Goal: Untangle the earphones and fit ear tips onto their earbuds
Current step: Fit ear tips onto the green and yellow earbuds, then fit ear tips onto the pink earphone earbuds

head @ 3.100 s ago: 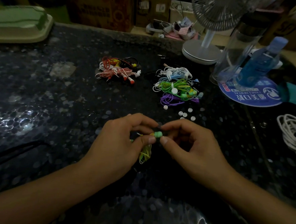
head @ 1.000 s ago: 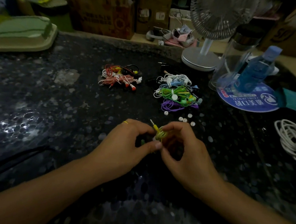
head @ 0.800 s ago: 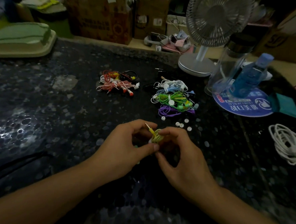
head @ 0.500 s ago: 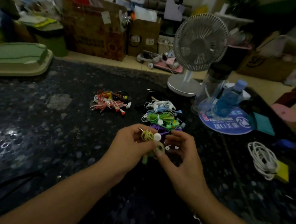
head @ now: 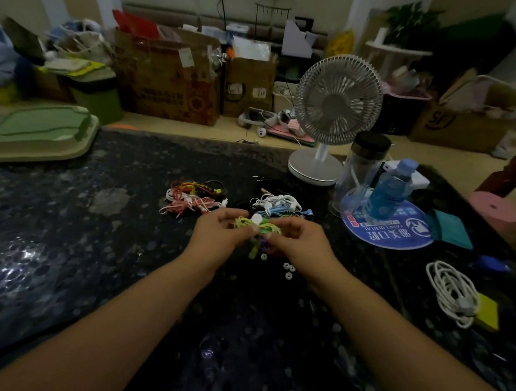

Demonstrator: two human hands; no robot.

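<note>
Both curled, left hand [head: 219, 233] and right hand [head: 300, 242], pinching thin looped yellow-green earphones [head: 256, 225] with a round white tip, above speckled dark table [head: 69, 230].

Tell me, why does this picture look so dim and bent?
Head view: dim room light; glare patches on the dark tabletop; wide-angle lens bows the edges; both hands and the yellow-green earphones look motion-blurred; the fan stays fairly sharp.

Cluttered home: cardboard boxes [head: 169, 89], desk fan [head: 336, 100]
</note>
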